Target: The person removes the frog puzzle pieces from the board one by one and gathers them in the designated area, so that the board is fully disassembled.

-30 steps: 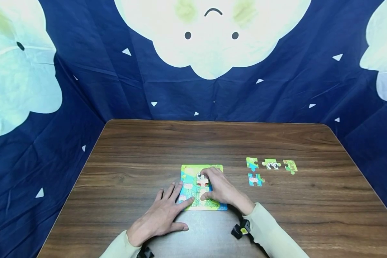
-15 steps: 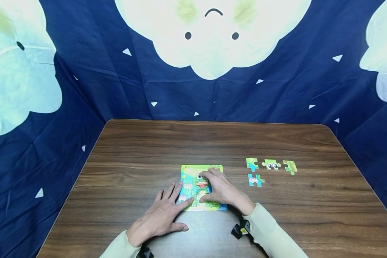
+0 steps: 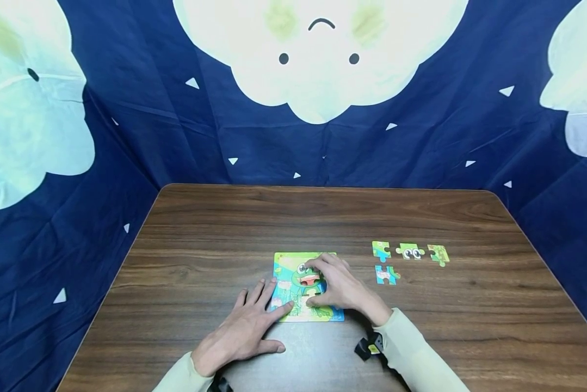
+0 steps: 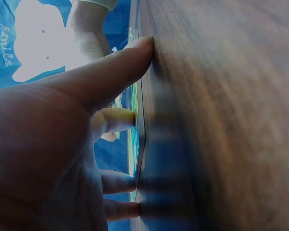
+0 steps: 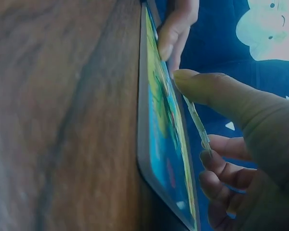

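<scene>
A frog jigsaw puzzle board (image 3: 284, 258) lies flat on the wooden table. My right hand (image 3: 339, 286) hovers over its right half, thumb towards the near edge and fingers towards the far edge. Between thumb and fingertips it pinches a thin puzzle piece (image 5: 197, 124), tilted and just clear of the board in the right wrist view. My left hand (image 3: 246, 324) is spread at the board's left side. Its fingertips touch the board's left edge and near left corner, while the thumb (image 4: 139, 45) rests on the table.
Right of the board lie several loose puzzle pieces: a green-blue one (image 3: 381, 250), one with two eyes (image 3: 412, 252), a green one (image 3: 439, 254) and a blue-pink one (image 3: 386, 275). A blue cloud-print cloth (image 3: 273, 141) hangs behind the table (image 3: 200, 228).
The right hand has shifted slightly right with the puzzle piece, tilting it so more of the frog's mouth shows. The left hand stays in place, and the head view has moved a little.
</scene>
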The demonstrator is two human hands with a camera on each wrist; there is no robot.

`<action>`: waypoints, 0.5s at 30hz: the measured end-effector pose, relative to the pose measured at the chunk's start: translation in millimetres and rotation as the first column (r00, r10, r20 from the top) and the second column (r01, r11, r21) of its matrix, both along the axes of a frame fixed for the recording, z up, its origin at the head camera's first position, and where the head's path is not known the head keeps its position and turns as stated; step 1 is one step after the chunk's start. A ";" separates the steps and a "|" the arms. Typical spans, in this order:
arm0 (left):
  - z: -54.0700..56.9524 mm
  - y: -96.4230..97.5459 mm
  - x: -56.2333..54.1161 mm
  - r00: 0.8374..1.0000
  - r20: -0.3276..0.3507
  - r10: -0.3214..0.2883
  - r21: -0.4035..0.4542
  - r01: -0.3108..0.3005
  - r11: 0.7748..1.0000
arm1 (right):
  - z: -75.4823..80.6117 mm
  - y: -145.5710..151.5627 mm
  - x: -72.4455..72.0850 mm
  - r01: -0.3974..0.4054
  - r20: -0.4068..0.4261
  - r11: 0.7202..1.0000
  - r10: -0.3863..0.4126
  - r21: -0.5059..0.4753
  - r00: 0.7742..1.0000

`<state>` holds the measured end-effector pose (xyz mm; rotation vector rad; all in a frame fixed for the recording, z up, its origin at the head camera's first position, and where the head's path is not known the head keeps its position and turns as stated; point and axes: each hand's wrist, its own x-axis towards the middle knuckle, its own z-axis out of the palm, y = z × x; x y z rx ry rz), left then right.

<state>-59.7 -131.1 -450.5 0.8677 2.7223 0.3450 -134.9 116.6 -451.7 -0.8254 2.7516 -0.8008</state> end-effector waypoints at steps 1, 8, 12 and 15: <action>0.0 -0.1 0.1 1.000 0.003 0.001 0.001 -0.001 1.000 | 0.4 1.2 -0.2 0.003 0.000 1.000 -0.003 -0.002 1.000; -0.1 0.4 0.1 1.000 0.004 0.000 0.003 0.000 1.000 | 3.9 8.3 -1.7 0.015 -0.011 1.000 -0.016 -0.014 1.000; 0.2 0.2 0.6 1.000 0.006 0.002 0.004 -0.002 1.000 | 3.4 11.7 -1.8 0.011 -0.018 1.000 -0.011 0.003 1.000; 0.5 -0.2 0.4 1.000 0.005 0.003 0.005 -0.003 1.000 | 3.2 14.4 -2.1 0.009 -0.020 1.000 -0.009 -0.003 1.000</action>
